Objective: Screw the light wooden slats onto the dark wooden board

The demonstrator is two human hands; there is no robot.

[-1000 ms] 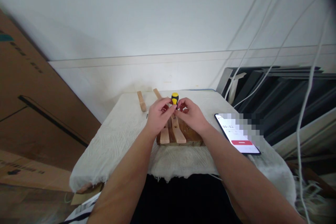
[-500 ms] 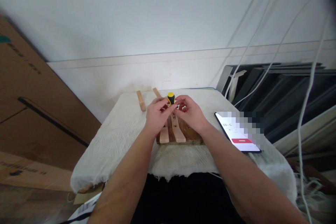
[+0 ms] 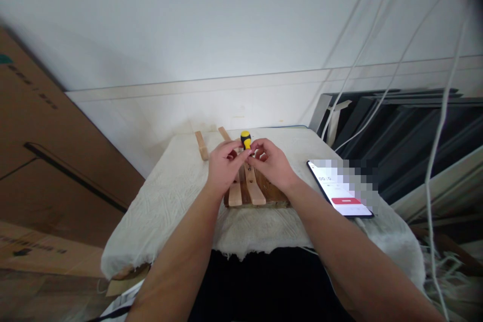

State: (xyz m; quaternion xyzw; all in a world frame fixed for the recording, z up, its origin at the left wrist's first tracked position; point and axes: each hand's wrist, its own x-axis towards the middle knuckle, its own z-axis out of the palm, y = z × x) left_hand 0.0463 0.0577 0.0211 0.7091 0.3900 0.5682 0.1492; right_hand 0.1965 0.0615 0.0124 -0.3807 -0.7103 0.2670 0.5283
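1. Head view, nearest me: my dark clothing (image 3: pixel 264 287) fills the bottom, and my two bare forearms reach over the frayed edge of a white tablecloth (image 3: pixel 166 186).
2. Just to the right of my right forearm, a phone (image 3: pixel 346 201) lies face up on the cloth, lit, with a red bar; blurred squares cover part of it.
3. Between my forearms sits a brown wooden board (image 3: pixel 277 195). Two pale wooden strips lie on it side by side, slightly apart: the left strip (image 3: pixel 235 194) and the right strip (image 3: pixel 255 192), which bends and has dark holes along it.
4. Over the board, my left hand (image 3: pixel 227 163) and right hand (image 3: pixel 273 163) come in from either side, fingers curled and thumbs pinched inward, both closed on the screwdriver (image 3: pixel 246 139). They cover the strips' far parts.
5. That screwdriver stands nearly upright over the right strip. Its stubby handle has a rounded yellow top, black grip and yellow lower part; my fingers hide the shaft and tip.
6. Beyond my left hand lie two more pale pieces of wood, one in the open (image 3: pixel 202 146), the other (image 3: pixel 224 134) partly hidden behind my fingers.
7. Farther out: a big cardboard box (image 3: pixel 56 161) at left, dark panels (image 3: pixel 400 131) and hanging white cables (image 3: pixel 433 161) at right, and a pale wall (image 3: pixel 226 20) behind.
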